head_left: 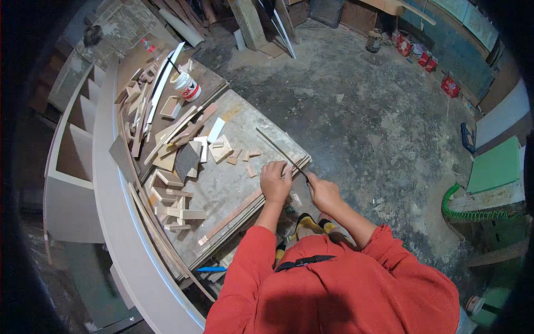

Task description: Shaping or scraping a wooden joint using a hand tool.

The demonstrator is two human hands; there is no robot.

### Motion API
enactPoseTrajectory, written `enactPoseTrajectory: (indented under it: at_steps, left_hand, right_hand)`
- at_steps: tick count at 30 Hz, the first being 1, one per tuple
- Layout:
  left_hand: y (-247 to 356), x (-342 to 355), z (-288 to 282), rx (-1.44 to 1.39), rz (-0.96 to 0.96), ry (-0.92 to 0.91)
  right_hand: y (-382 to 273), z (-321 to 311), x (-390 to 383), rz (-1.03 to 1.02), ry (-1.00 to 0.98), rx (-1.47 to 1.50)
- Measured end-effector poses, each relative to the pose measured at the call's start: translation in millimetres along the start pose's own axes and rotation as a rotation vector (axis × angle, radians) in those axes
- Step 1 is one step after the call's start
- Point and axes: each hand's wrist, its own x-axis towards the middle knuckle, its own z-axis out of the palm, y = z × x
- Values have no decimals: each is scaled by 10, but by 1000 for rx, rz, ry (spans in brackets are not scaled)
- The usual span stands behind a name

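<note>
On the counter point(222, 186), joined wooden brackets point(183, 214) look finished; a long wooden strip point(231, 218) and small wooden blocks point(232, 158) remain unjoined. The left hand point(276, 182) presses near the edge, grip unclear; a slender saw-like tool point(278, 146) spans the corner, clenched in the right hand point(325, 195), work seemingly unfinished.

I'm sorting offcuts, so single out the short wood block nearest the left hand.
The pinkish wood block lying alone, closer to the left hand than the group of short blocks beyond it.

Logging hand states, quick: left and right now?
Left hand: at edge of workbench; grip cannot be told.
Right hand: closed, holding long thin dark tool.
</note>
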Motion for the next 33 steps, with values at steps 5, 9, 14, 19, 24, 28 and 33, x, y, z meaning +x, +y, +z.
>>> enactPoseTrajectory:
  at_steps: [5, 9, 14, 19, 24, 28, 33]
  left_hand:
    - [-2, -3, -9, 47, -4, -11]
    - [24, -3, -20, 61, -8, -26]
    - [15, -11, -4, 117, 10, -35]
    - [4, -18, 4, 110, -10, -58]
    - [-1, -19, 13, 93, 5, -22]
    - [-19, -23, 17, 88, -1, -18]
    - [-9, -34, 19, 69, -26, -52]
  right_hand:
    - [-61, -24, -28, -14, 9, -15]
    - [-119, -39, -71, -28, 20, -98]
    - [-225, -75, -113, -54, 26, -139]
    - [-160, -3, -104, -119, 5, -170]
    - [-148, -21, -93, -127, 6, -149]
    - [-124, -61, -79, -153, -13, -162]
    - [-98, -51, -82, -165, 2, -174]
